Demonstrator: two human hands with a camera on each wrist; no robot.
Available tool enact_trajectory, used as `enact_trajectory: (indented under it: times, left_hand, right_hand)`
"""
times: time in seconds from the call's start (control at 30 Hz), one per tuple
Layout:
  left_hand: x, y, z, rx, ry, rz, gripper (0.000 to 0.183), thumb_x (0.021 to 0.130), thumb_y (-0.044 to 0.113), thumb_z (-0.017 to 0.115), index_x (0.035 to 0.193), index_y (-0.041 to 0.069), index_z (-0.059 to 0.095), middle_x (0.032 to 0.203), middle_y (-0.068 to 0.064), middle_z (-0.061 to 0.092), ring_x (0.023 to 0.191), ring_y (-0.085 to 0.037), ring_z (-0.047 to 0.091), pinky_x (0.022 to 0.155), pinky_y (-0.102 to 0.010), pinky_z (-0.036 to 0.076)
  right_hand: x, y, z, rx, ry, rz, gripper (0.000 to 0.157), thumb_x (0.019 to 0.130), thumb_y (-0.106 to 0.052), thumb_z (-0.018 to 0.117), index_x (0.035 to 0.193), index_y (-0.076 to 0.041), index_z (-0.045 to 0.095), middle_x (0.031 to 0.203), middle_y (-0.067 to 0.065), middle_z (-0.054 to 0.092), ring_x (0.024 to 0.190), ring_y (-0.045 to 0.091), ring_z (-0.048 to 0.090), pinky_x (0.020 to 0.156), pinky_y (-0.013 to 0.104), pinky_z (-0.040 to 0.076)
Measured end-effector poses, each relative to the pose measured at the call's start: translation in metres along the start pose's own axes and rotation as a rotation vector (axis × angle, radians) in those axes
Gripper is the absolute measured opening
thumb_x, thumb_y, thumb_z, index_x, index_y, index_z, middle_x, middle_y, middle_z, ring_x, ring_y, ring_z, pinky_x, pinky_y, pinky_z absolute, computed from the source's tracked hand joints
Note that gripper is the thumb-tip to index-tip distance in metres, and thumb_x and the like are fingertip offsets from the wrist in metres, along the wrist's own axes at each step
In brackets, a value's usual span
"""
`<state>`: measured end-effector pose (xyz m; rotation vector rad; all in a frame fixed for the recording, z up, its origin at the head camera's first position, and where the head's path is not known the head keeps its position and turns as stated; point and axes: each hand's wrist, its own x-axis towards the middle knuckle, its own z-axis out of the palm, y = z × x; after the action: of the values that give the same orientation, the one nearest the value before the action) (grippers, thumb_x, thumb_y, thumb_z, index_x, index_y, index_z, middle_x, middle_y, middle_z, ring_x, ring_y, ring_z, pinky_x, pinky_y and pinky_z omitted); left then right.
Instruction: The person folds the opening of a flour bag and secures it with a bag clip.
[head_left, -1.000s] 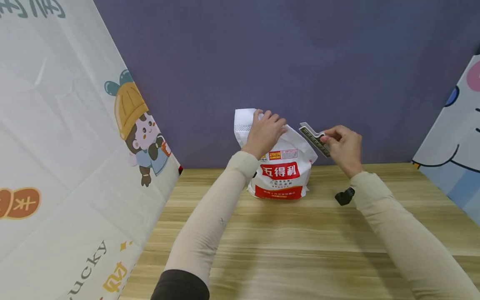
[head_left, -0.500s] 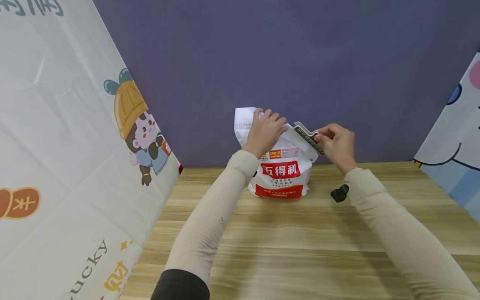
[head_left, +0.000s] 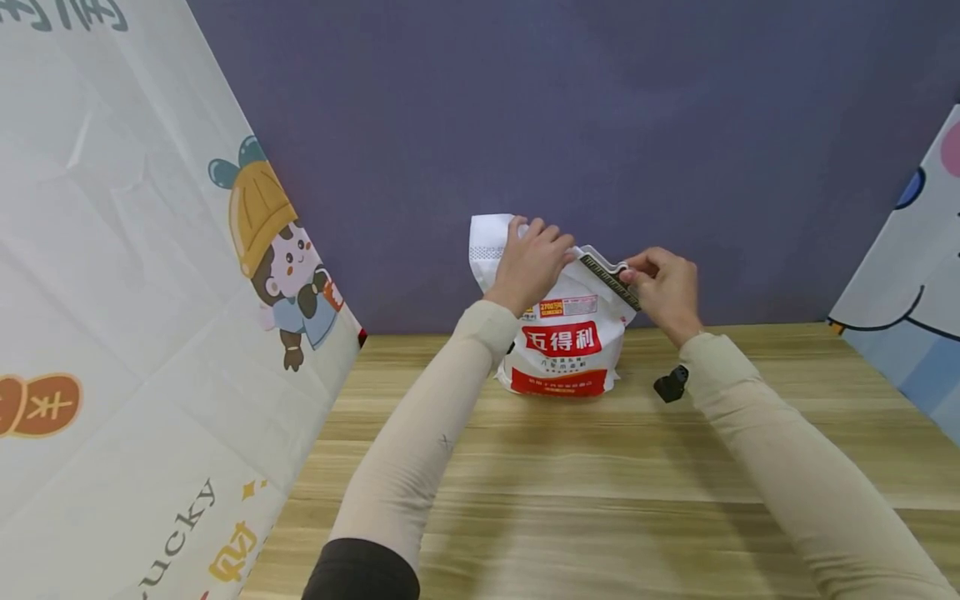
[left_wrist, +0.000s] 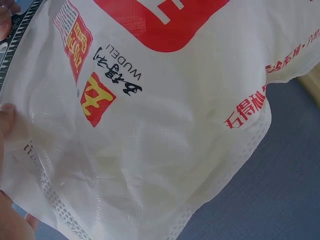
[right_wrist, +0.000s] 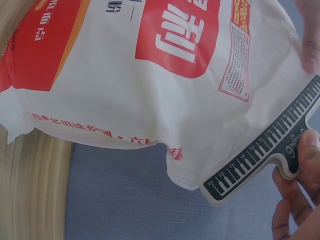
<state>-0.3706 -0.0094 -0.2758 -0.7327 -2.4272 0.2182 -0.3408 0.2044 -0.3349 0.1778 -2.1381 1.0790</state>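
A white flour bag [head_left: 562, 367] with red labels stands on the table against the back wall. My left hand [head_left: 531, 262] grips its top edge left of the middle, the fingers over the far side. In my right hand [head_left: 666, 287] the handle of a long clip with a piano-key print [head_left: 609, 282] is pinched between thumb and fingers. The clip lies slanted along the bag's top right edge. In the right wrist view the clip [right_wrist: 260, 145] overlaps the bag's edge, its far end close to the left thumb. The left wrist view shows mostly the bag's front [left_wrist: 150, 125].
The wood-grain table [head_left: 525, 500] runs up to a dark blue-grey back wall [head_left: 600, 108]. A printed white sheet [head_left: 135, 250] closes off the left side, and another printed panel [head_left: 915, 317] stands at the right. A small black device [head_left: 671, 384] hangs under the right wrist.
My right hand has moved left with the clip, from beside the bag onto its top right edge. My left hand has kept its grip in place.
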Motion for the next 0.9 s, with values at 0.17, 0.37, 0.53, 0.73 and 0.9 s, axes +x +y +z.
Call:
enact_trajectory:
  times: [0.17, 0.37, 0.53, 0.73, 0.9]
  left_hand:
    - [0.0003, 0.0003, 0.0001, 0.000, -0.011, -0.003, 0.036, 0.109, 0.046, 0.041, 0.133, 0.032, 0.063, 0.131, 0.009, 0.067, 0.127, -0.015, 0.054, 0.121, -0.049, 0.028]
    - [0.0005, 0.0002, 0.0006, -0.001, -0.014, -0.006, 0.035, 0.109, 0.045, 0.041, 0.133, 0.032, 0.063, 0.132, 0.009, 0.067, 0.127, -0.015, 0.054, 0.121, -0.048, 0.028]
    - [0.0003, 0.0003, -0.0006, 0.008, -0.012, -0.003, 0.035, 0.109, 0.045, 0.041, 0.133, 0.032, 0.063, 0.132, 0.009, 0.067, 0.126, -0.015, 0.054, 0.121, -0.048, 0.028]
    - [0.0000, 0.0007, -0.0023, 0.016, -0.015, -0.001, 0.034, 0.109, 0.045, 0.042, 0.134, 0.032, 0.062, 0.134, 0.009, 0.066, 0.128, -0.015, 0.053, 0.122, -0.048, 0.027]
    - [-0.0008, 0.0008, -0.0026, 0.020, -0.020, -0.006, 0.035, 0.109, 0.045, 0.042, 0.135, 0.033, 0.062, 0.134, 0.010, 0.066, 0.128, -0.014, 0.053, 0.122, -0.048, 0.027]
  right_hand:
    - [0.0002, 0.0010, 0.0024, -0.020, -0.015, 0.001, 0.008, 0.091, -0.007, 0.076, 0.095, 0.000, 0.076, 0.091, 0.021, 0.076, 0.064, -0.009, 0.051, 0.057, 0.008, 0.039]
    - [0.0015, 0.0011, 0.0037, -0.034, -0.025, 0.009, 0.008, 0.091, -0.009, 0.077, 0.093, -0.002, 0.077, 0.090, 0.020, 0.077, 0.065, -0.003, 0.053, 0.057, 0.010, 0.038]
    - [0.0021, 0.0001, 0.0048, -0.035, -0.030, 0.002, 0.007, 0.091, -0.008, 0.077, 0.092, -0.002, 0.077, 0.089, 0.021, 0.077, 0.067, 0.008, 0.060, 0.058, 0.010, 0.037]
    - [0.0020, 0.0002, 0.0065, -0.027, -0.046, 0.004, 0.005, 0.091, -0.006, 0.076, 0.092, -0.001, 0.077, 0.090, 0.022, 0.077, 0.069, 0.009, 0.062, 0.058, 0.009, 0.038]
    - [0.0032, 0.0014, 0.0078, -0.029, -0.048, -0.002, 0.005, 0.091, -0.006, 0.076, 0.091, -0.001, 0.077, 0.089, 0.021, 0.076, 0.067, 0.004, 0.058, 0.058, 0.010, 0.038]
